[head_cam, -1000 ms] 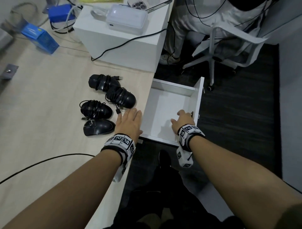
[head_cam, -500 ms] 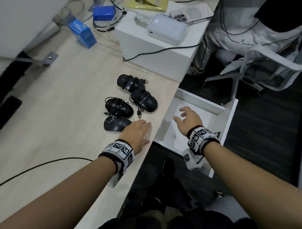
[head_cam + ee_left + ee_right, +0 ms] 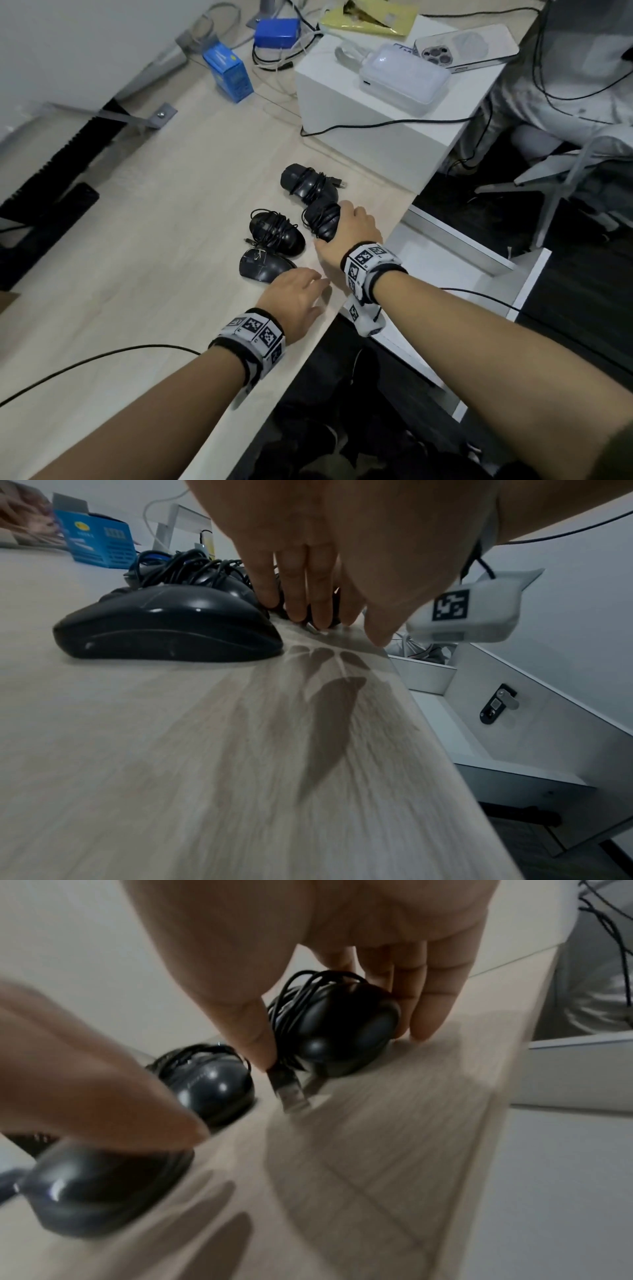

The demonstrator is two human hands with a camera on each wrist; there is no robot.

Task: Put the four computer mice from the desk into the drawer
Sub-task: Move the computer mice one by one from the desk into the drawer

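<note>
The right hand cups the cord-wrapped mouse nearest the open drawer, thumb and fingers on its flanks: light, rigid, likely slick, its plug dangling.

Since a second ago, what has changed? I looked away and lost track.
The right hand left the open drawer, crossed to the desk and closed its grip on the cable-wrapped mouse nearest the edge. The left hand stayed flat beside the bare mouse. All four mice remain on the desk.
</note>
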